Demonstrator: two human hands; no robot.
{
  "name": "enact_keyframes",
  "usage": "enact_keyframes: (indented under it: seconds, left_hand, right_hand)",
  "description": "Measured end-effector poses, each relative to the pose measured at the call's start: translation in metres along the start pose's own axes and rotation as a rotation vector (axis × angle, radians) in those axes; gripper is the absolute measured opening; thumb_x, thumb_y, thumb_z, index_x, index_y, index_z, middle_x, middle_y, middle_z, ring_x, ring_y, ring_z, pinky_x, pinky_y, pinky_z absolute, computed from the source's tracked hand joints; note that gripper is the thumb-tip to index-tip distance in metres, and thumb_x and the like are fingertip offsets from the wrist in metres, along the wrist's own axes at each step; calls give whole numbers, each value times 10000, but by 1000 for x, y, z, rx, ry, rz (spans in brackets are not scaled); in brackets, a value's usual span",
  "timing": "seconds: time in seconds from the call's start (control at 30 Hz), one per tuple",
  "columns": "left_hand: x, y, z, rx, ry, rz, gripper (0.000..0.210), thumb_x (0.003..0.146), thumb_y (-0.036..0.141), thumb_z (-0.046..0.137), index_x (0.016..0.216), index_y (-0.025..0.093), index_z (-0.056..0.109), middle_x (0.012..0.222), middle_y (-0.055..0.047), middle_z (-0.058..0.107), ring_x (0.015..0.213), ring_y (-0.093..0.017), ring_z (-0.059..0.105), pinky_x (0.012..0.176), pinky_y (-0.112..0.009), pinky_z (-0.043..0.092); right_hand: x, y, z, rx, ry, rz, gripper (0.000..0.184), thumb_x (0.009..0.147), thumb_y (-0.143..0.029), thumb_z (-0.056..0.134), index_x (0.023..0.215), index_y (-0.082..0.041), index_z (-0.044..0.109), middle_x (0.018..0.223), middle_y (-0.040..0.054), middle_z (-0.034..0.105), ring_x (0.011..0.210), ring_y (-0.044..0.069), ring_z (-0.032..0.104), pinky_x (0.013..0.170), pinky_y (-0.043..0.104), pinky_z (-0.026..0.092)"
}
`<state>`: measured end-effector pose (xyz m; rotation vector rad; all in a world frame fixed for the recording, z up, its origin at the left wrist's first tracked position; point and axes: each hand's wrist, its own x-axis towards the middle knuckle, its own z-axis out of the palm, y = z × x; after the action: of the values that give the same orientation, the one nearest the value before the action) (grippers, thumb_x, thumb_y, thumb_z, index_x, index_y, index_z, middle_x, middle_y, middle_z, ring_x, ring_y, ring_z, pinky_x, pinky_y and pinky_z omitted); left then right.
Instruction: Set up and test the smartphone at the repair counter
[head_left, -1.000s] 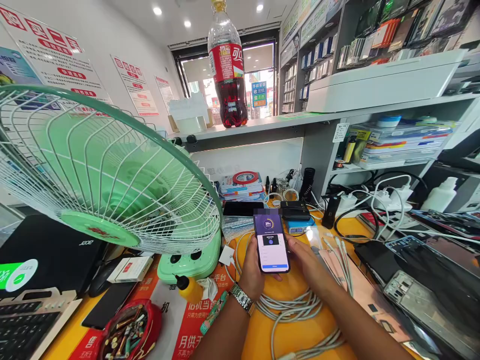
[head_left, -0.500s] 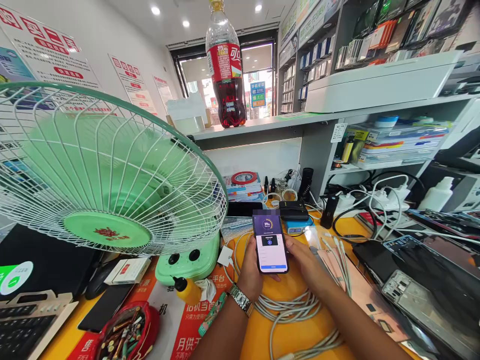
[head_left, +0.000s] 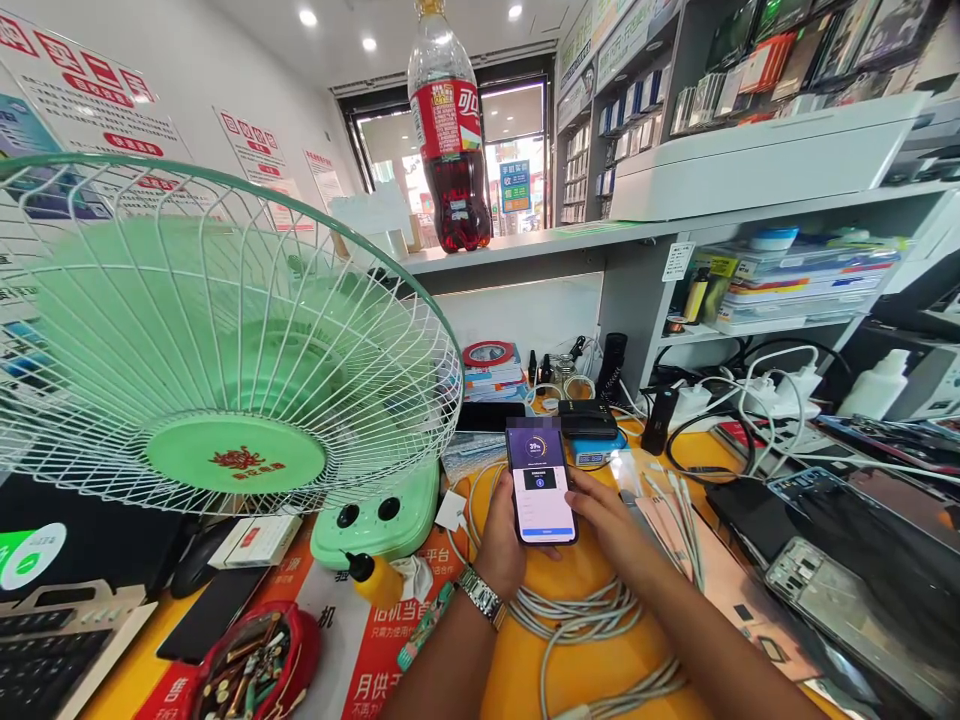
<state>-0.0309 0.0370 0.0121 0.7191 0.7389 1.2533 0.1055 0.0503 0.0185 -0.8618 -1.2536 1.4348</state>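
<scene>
A smartphone with a lit screen is tilted up above the orange desk. Its screen has a purple top with a ring and "39", a dark box mid-screen and a blue bar at the bottom. My left hand, with a metal-band watch on the wrist, is closed around the phone's left side. At the right edge, my right hand grips the phone, one digit lapping over the screen's border. Fingertips show beneath the phone's lower edge. Under my hands lies a coiled grey cable.
A green fan fills the left side. A red bowl of small metal parts and a yellow bottle stand nearer. Phone parts and cables crowd the right. A cola bottle stands on the ledge.
A digit of my right hand has shifted slightly left over the phone's screen edge. The fan head has swung a little to the right. The phone stays nearly in place.
</scene>
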Motion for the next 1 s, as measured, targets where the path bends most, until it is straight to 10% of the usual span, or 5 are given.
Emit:
enact_keyframes:
  seconds: [1.0]
  left_hand:
    - [-1, 3, 2, 6, -21, 12, 509, 873, 590, 400, 1108, 175, 577, 853, -80, 697, 621, -197, 651, 365, -227, 474]
  right_hand:
    - [4, 5, -3, -37, 1, -51, 409, 676, -251, 563, 1070, -236, 671, 1023, 34, 692, 894, 252, 605, 818, 370, 468]
